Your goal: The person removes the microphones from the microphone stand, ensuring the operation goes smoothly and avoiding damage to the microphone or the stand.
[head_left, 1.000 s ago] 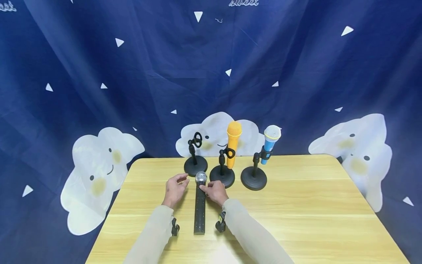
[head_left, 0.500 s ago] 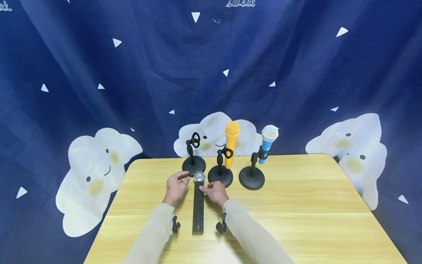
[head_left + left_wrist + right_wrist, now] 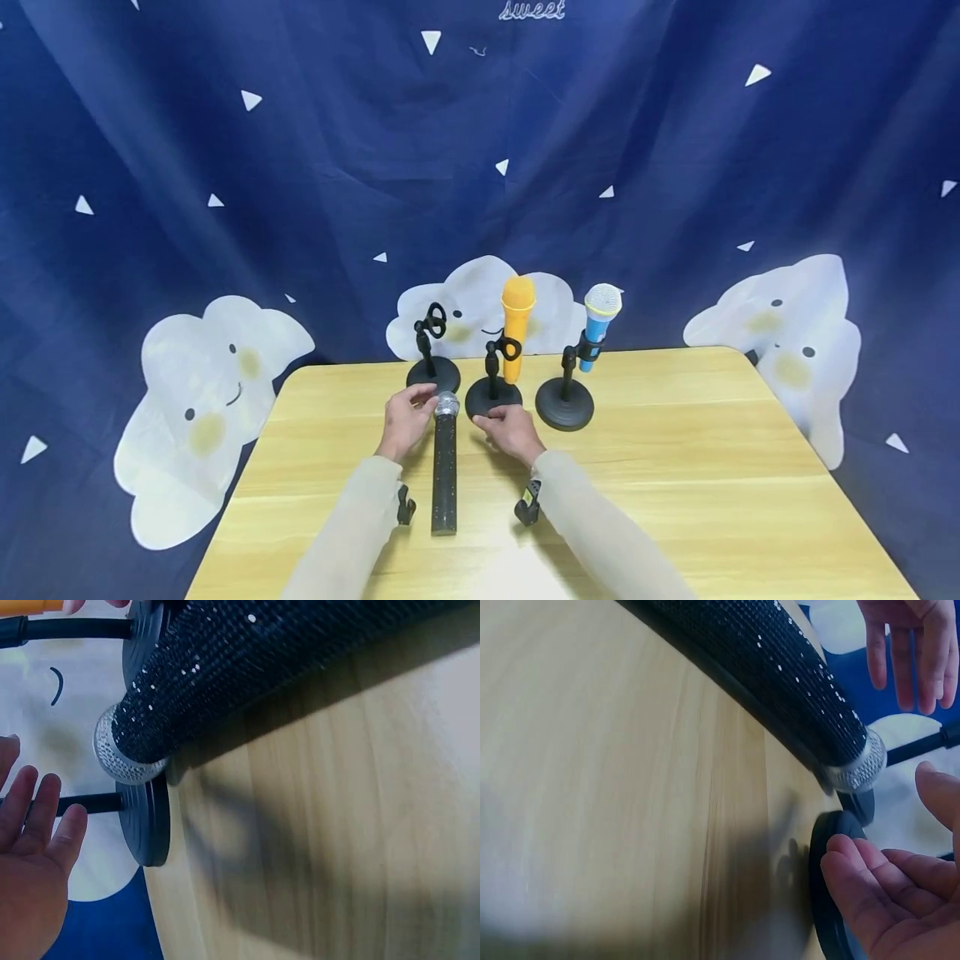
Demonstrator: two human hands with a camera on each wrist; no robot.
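A black sparkly microphone (image 3: 445, 475) with a silver mesh head lies on the table (image 3: 675, 467), its head pointing away from me. My left hand (image 3: 405, 423) is beside the head on the left, fingers loosely bent. In the left wrist view a gap separates those fingers (image 3: 45, 817) from the microphone. To the right of the microphone, my right hand (image 3: 512, 429) is apart from it, holding nothing. Its relaxed fingers (image 3: 907, 885) appear close to the base of the middle stand (image 3: 480, 402); whether they touch it I cannot tell.
Behind the microphone head is a black stand (image 3: 423, 342) with a bare ring clip. A yellow microphone (image 3: 517, 321) stands upright at the middle stand. On the right, another stand (image 3: 565, 406) holds a blue microphone (image 3: 594, 329). A dark blue curtain (image 3: 480, 167) hangs behind the table.
My right hand has let go of the black microphone and moved away to the right. The left hand stays near its head. The head view has shifted slightly.
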